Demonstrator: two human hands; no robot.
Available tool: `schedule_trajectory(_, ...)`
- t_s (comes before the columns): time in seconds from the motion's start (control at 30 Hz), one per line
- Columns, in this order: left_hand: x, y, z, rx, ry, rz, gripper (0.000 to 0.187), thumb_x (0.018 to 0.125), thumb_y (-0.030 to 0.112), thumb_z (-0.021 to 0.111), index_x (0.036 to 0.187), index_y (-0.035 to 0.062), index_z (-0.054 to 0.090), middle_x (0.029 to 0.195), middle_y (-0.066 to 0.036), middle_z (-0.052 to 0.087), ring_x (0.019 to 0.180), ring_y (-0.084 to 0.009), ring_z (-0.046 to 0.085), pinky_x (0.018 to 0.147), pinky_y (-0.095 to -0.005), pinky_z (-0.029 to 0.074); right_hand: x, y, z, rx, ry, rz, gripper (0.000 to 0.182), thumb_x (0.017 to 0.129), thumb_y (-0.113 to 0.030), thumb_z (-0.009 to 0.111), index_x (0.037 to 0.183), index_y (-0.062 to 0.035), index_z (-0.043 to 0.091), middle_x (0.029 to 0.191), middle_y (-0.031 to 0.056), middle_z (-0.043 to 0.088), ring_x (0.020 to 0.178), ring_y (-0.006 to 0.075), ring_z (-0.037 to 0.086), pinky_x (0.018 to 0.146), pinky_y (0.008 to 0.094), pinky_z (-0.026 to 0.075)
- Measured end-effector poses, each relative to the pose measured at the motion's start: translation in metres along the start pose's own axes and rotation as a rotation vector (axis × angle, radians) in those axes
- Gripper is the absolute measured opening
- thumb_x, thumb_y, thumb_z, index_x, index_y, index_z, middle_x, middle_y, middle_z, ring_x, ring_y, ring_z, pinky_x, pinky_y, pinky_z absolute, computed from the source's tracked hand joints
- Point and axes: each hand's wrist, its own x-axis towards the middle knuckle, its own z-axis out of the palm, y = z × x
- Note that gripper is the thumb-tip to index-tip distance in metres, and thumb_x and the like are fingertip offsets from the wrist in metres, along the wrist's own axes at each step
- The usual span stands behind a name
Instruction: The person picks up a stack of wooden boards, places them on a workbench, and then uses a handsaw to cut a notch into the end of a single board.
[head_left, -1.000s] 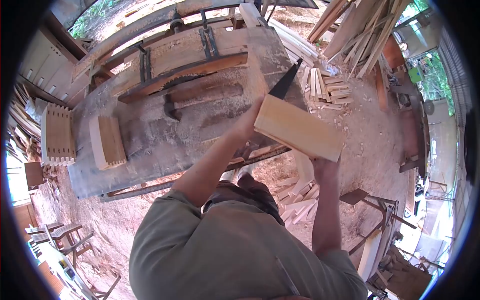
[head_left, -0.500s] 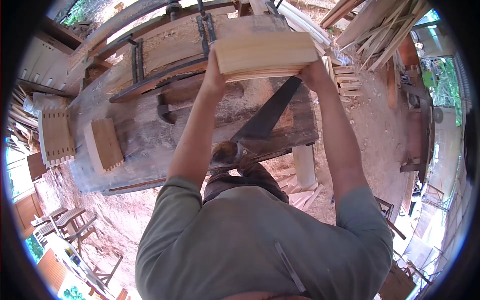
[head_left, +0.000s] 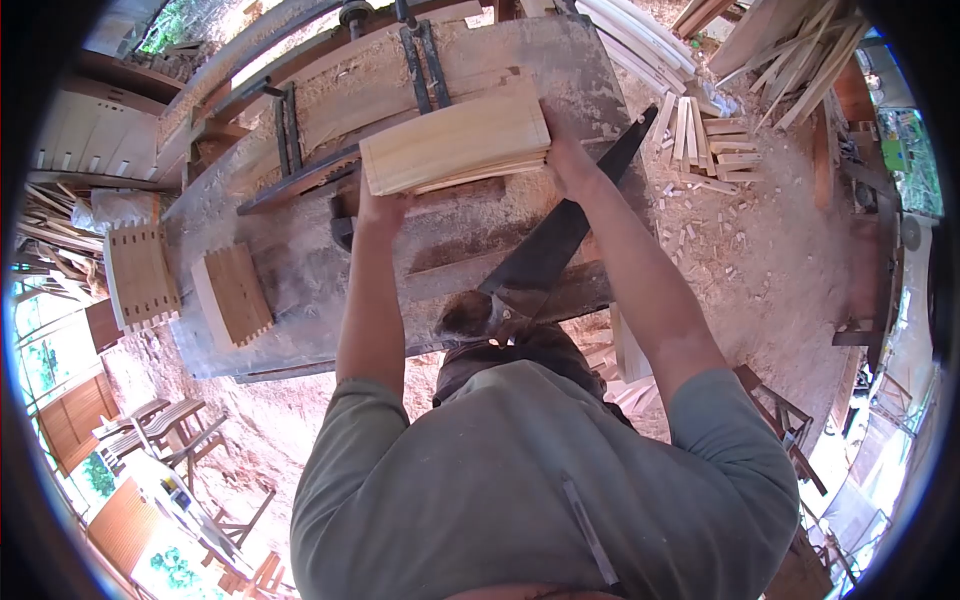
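A stack of pale wooden boards (head_left: 455, 145) is held over the far part of the workbench, between my two hands. My left hand (head_left: 383, 208) grips its left end, and my right hand (head_left: 565, 158) grips its right end; most fingers are hidden by the wood. Under my right forearm lies a handsaw (head_left: 545, 240), its dark blade slanting to the upper right and its handle near my body. A dark hammer-like tool (head_left: 342, 222) rests just left of my left hand. Two notched stacks of boards, one (head_left: 143, 277) farther left and one (head_left: 232, 293) nearer, stand at the bench's left end.
The workbench (head_left: 300, 330) spans the middle, with black clamps (head_left: 425, 70) at its far side. Cut wood strips (head_left: 725, 155) and offcuts lie on the ground to the right. Long boards (head_left: 640, 45) are at the upper right. A folding chair (head_left: 165, 430) stands lower left.
Both hands have moved left with the stack and slightly down, closer to the hammer-like tool. More of the saw blade's tip now shows. The view has shifted slightly.
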Motion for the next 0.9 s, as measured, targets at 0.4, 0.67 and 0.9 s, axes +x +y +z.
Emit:
schedule_trajectory(0.4, -0.036, 0.065, -0.019, 0.166, 0.215, 0.103, 0.059, 0.104, 0.052, 0.037, 0.139, 0.0066, 0.051, 0.135, -0.009, 0.061, 0.119, -0.0272, 0.060, 0.104, -0.0441, 0.043, -0.095, 0.072, 0.010, -0.141, 0.531, -0.270, 0.050, 0.097, -0.038, 0.060, 0.128, -0.0001, 0.050, 0.118, 0.0086, 0.052, 0.102, 0.0189, 0.053, 0.088, 0.0336, 0.043)
schedule_trajectory(0.67, -0.086, 0.091, 0.000, 0.594, 0.340, 0.843, 0.039, 0.101, 0.032, 0.052, 0.102, 0.0009, 0.074, 0.087, -0.016, 0.073, 0.083, -0.0158, 0.066, 0.079, -0.0317, 0.050, -0.223, 0.180, 0.061, 0.266, 0.534, 0.576, 0.041, 0.087, -0.046, 0.074, 0.097, -0.0116, 0.056, 0.083, 0.0040, 0.053, 0.066, 0.0181, 0.055, 0.060, 0.0347, 0.049)
schedule_trajectory(0.9, -0.095, 0.039, -0.164, 0.867, 0.606, 0.462, 0.051, 0.101, 0.040, 0.046, 0.107, -0.0034, 0.070, 0.098, -0.026, 0.071, 0.098, -0.0388, 0.067, 0.086, -0.0439, 0.050, -0.186, 0.223, 0.082, 0.298, 0.480, 0.619, 0.036, 0.089, -0.042, 0.072, 0.105, -0.0126, 0.061, 0.082, 0.0078, 0.059, 0.072, 0.0239, 0.060, 0.064, 0.0393, 0.053)
